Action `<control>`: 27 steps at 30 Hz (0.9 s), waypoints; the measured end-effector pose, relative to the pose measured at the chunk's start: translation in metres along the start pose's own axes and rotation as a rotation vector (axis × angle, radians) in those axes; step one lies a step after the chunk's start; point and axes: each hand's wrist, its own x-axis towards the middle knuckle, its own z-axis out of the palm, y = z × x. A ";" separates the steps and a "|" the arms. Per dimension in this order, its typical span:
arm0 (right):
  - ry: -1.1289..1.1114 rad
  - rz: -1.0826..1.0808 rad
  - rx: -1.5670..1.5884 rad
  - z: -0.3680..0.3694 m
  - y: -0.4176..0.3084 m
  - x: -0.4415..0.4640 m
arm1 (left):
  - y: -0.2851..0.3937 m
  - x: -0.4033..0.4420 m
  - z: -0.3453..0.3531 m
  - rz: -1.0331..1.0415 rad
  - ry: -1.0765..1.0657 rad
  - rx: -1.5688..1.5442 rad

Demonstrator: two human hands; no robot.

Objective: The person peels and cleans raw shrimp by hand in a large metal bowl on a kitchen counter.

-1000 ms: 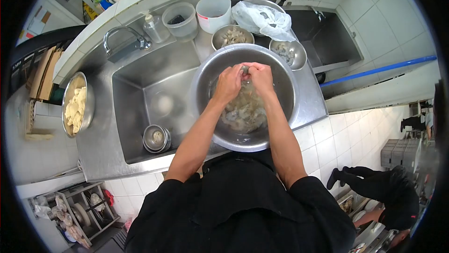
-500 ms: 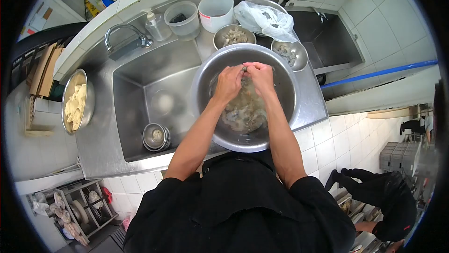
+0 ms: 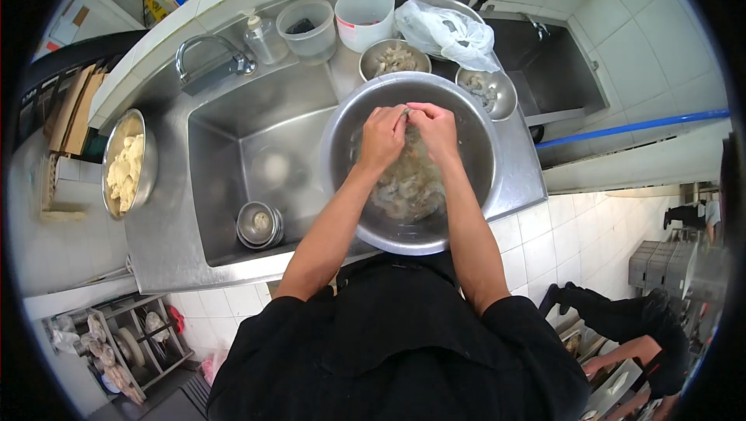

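Observation:
A large steel basin [image 3: 488,164] on the counter holds shrimp [image 3: 408,188] in cloudy water. Above its far half, my left hand [image 3: 384,137] and my right hand [image 3: 435,132] meet at the fingertips. Both are closed in a pinch on one small greyish shrimp [image 3: 406,111], mostly hidden by the fingers. Just beyond the rim stands a steel bowl [image 3: 362,71] with pale brownish pieces that look like shrimp or shells. Another small steel bowl [image 3: 509,102], right of it, contains grey shrimp.
Left of the basin is a sink [image 3: 225,157] with stacked small bowls [image 3: 256,224] and a faucet [image 3: 210,40]. Plastic tubs [image 3: 365,17] and a plastic bag [image 3: 447,32] line the back. A dough-filled bowl [image 3: 148,180] sits far left; another person [image 3: 622,320] bends at lower right.
My hands stay together over the basin, fingers shifting slightly around the shrimp. The view has moved a little. At lower right, the other person's arm now reaches out further.

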 end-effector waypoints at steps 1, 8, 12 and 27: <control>-0.001 0.003 0.000 0.000 0.002 0.001 | 0.001 0.000 -0.001 -0.002 -0.001 0.001; 0.089 -0.075 -0.147 0.005 0.002 0.001 | 0.001 -0.001 0.000 0.054 -0.029 0.050; 0.107 0.035 0.142 0.005 0.014 0.007 | 0.001 -0.001 0.001 0.056 0.021 0.009; -0.145 0.265 0.366 0.002 -0.006 0.004 | -0.006 -0.004 0.008 -0.609 0.050 -0.706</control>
